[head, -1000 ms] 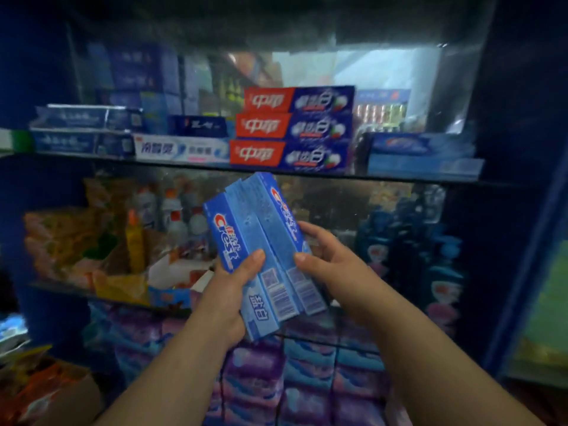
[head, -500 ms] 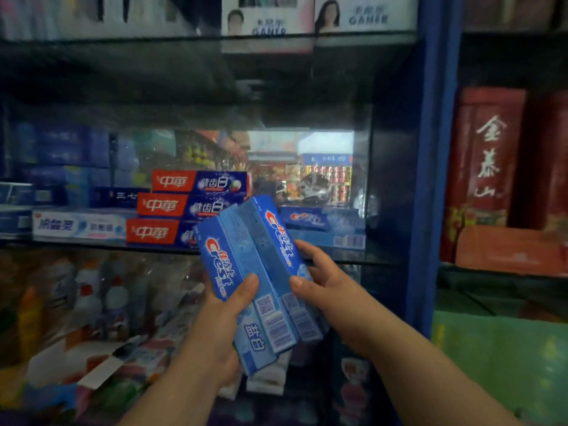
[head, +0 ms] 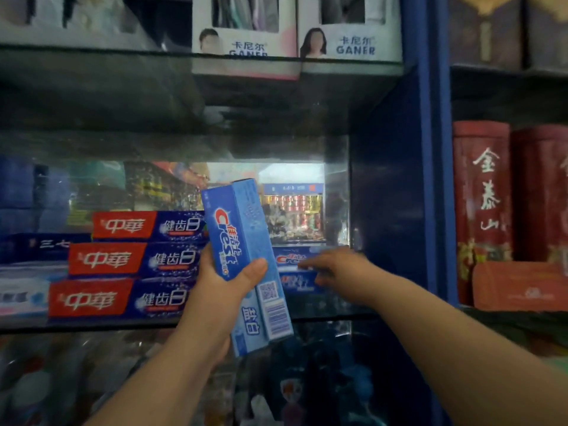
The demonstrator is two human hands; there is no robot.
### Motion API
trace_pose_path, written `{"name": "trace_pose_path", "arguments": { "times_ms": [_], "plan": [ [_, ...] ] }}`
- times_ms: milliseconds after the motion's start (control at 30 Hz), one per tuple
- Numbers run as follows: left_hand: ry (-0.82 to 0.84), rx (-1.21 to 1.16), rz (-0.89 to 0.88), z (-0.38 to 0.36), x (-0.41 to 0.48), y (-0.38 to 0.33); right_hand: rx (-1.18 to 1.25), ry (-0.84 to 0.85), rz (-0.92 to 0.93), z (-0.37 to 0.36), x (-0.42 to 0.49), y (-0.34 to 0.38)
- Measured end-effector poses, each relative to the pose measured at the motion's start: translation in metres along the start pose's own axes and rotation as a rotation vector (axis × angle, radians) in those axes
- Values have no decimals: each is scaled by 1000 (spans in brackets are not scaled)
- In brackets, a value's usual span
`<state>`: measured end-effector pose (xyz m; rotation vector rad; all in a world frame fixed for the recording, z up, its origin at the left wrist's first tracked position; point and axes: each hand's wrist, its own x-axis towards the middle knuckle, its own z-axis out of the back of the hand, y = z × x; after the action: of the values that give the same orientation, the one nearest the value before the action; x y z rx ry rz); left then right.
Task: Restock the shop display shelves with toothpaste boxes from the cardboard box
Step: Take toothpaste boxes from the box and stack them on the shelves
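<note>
The left hand (head: 227, 281) was closed around blue Crest boxes (head: 246, 262), thumb across the front face and fingers behind, holding them nearly upright with the top tilted a little to the left; two boxes showed side by side, the rear one turned so its barcode faced out. They were raised in front of the glass shelf (head: 92, 329), overlapping the right end of a red-and-blue stack (head: 129, 262) of three boxes that lay flat on it. The right hand (head: 335, 267) reached over the shelf to the right of the held boxes, fingers curled onto a Crest box (head: 299, 282) lying flat there, with a second flat Crest box (head: 292, 256) just above it; whether the hand gripped that box or only touched it, I could not tell, as it was blurred. To the left of the stack lay darker blue boxes (head: 37, 245) and a pale one (head: 21, 293), also flat. A blue upright (head: 430, 179) bounded the shelf on the right, and beyond it stood red tins (head: 482, 192) with white characters. On the shelf above sat two white Ganer cartons (head: 295, 41). Below the glass shelf the goods were dim and too blurred to name
</note>
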<state>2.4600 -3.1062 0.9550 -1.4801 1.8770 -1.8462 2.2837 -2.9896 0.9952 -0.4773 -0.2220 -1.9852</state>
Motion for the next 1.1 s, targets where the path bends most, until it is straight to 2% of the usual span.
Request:
{"name": "trace_pose_path", "arguments": {
  "times_ms": [100, 200, 267, 400, 500, 700, 833, 900, 967, 1033, 1100],
  "plan": [
    [36, 33, 0, -6, 9, -3, 0, 66, -33, -9, 0, -3],
    [72, 86, 23, -10, 16, -1, 234, -32, -58, 7, 7, -13],
    [76, 105, 67, -12, 19, 2, 286, -47, -111, 14, 19, -20],
    [84, 126, 165, -14, 25, 7, 108, 120, -185, 10, 42, -29],
    [83, 140, 193, -14, 29, 8, 63, 131, -212, 4, 51, -34],
    [82, 162, 244, -16, 31, 8, 27, 152, -104, 0, 55, -36],
    [90, 187, 229, -18, 30, 9, 22, 148, -98, 6, 54, -28],
    [95, 212, 213, -20, 26, 9, 66, 128, -90, 10, 52, -28],
    [112, 243, 189, -23, 22, 10, 208, 118, -53, 16, 44, -26],
    [121, 247, 171, -25, 19, 11, 277, 180, -23, 18, 33, -23],
    [110, 234, 178, -25, 19, 13, 216, 276, -15, 14, 22, -20]
  ]
}}
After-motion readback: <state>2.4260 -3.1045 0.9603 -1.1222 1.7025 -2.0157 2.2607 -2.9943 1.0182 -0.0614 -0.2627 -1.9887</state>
